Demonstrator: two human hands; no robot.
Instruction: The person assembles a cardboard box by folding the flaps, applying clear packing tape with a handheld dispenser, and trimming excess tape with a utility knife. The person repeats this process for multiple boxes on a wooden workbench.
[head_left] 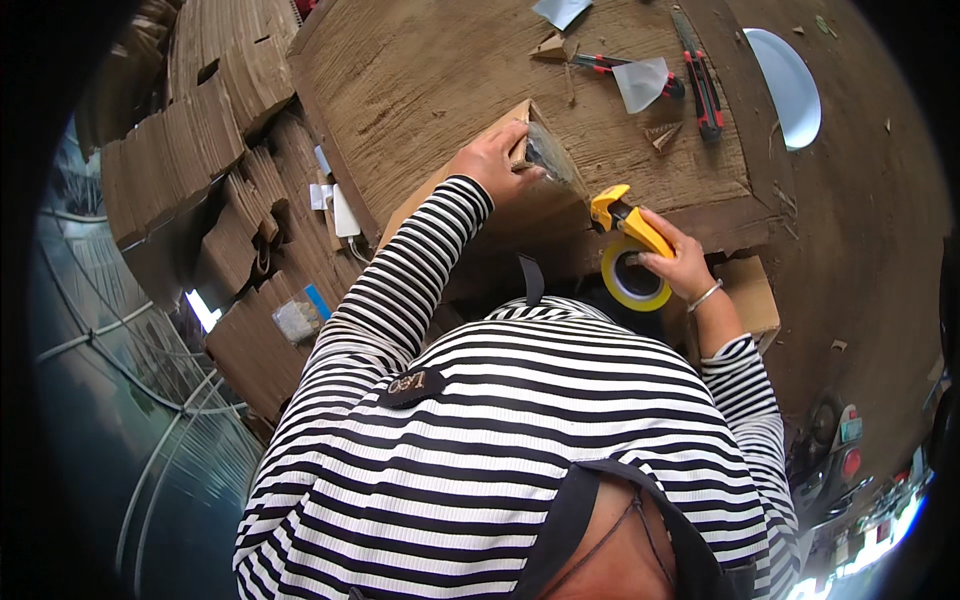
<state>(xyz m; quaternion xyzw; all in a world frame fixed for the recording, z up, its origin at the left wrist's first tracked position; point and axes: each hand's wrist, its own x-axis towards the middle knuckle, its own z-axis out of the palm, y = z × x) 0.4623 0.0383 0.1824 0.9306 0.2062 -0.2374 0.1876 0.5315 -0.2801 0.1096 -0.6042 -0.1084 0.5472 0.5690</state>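
Observation:
A long cardboard box (424, 196) lies at an angle near the close edge of the table. Its right end shows raised flaps and something wrapped in clear plastic (548, 152) inside. My left hand (492, 164) is closed over a flap at that end, its fingers curled round the cardboard. To the right, my right hand (680, 256) grips a yellow tape dispenser (650, 232) by its handle. The dispenser's head points toward the open box end, apart from it. A yellow-rimmed tape roll (655, 297) hangs below the handle.
Two red-and-black utility knives (707, 100) and paper scraps (641, 84) lie on the worn wooden table (420, 80). Stacked flat cardboard (180, 150) fills the left side. A white basin (785, 90) is at far right. Another carton (750, 298) stands beside my right wrist.

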